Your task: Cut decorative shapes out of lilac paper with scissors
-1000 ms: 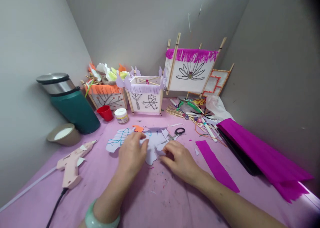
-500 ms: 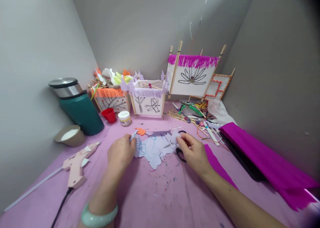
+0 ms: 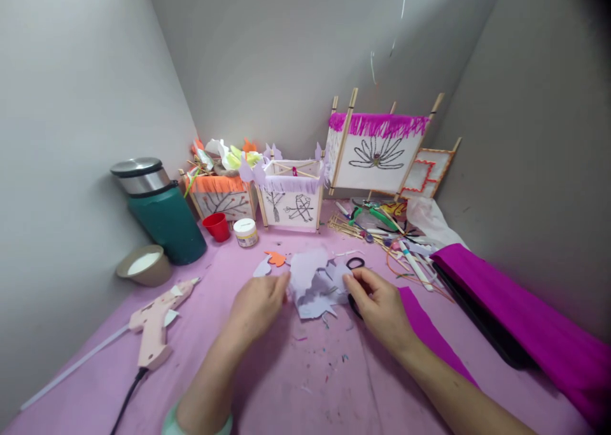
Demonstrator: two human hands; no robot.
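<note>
A crumpled, cut sheet of pale lilac paper (image 3: 312, 285) hangs between my hands, just above the pink tabletop. My right hand (image 3: 379, 298) pinches its right edge between thumb and fingers. At the left edge, my left hand (image 3: 260, 304) has its thumb and fingertips closed on the paper. Black-handled scissors (image 3: 355, 263) lie partly hidden behind the paper and my right hand. Just beyond my left hand rest a small orange paper cutout (image 3: 275, 259) and a lilac cutout (image 3: 262, 268).
A pink glue gun (image 3: 155, 327) lies left, near a teal bottle (image 3: 167, 222) and a bowl (image 3: 144, 265). Decorated paper lanterns (image 3: 293, 203) stand behind a red cup (image 3: 216, 227) and a white jar (image 3: 245, 233). Markers (image 3: 415, 266), sticks and magenta paper (image 3: 515, 320) lie right.
The paper has been turned and gathered, its blue-drawn face no longer showing. My left hand has moved right, towards my right hand. The view has shifted slightly.
</note>
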